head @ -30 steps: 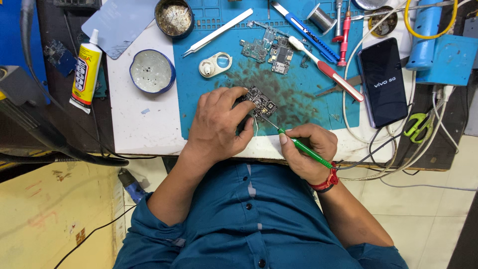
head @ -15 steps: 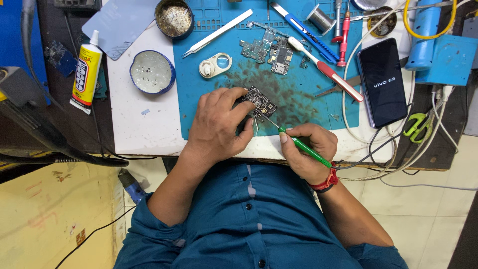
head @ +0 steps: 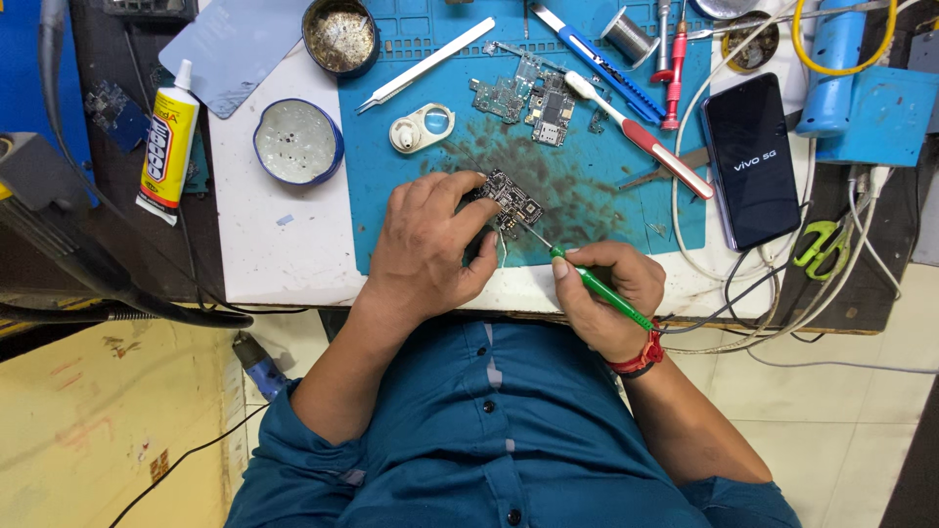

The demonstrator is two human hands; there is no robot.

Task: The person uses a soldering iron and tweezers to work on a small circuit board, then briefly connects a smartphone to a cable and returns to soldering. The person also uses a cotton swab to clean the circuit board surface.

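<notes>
Overhead view of a repair bench. The left hand (head: 427, 244) lies on the near edge of the blue work mat (head: 597, 210), its fingers curled over and pinning a small dark circuit board (head: 511, 200), which rests on the mat a little left of centre, near the bench's front edge. The right hand (head: 606, 293) is closed in a pen grip around a green-handled screwdriver (head: 599, 288); the tool's thin metal shaft slants up and to the left, and its tip meets the near right corner of the board.

Farther away on the mat lie two more circuit boards (head: 528, 98), side by side, with a white loupe (head: 421, 129) to their left and white tweezers (head: 425, 66) beyond that. A red-and-white toothbrush (head: 641, 137) and a blue-handled tool (head: 597, 61) lie diagonally at the far right of the mat. A black smartphone (head: 751, 161), screen lit, rests just off the mat's right edge, with green-handled scissors (head: 822, 244) near it among the white cables.

To the left of the mat, on the white bench surface (head: 264, 254), stands a round blue-rimmed dish (head: 298, 142); a glue tube (head: 168, 147) lies farther left, and a round tin (head: 339, 34) stands at the far edge.
</notes>
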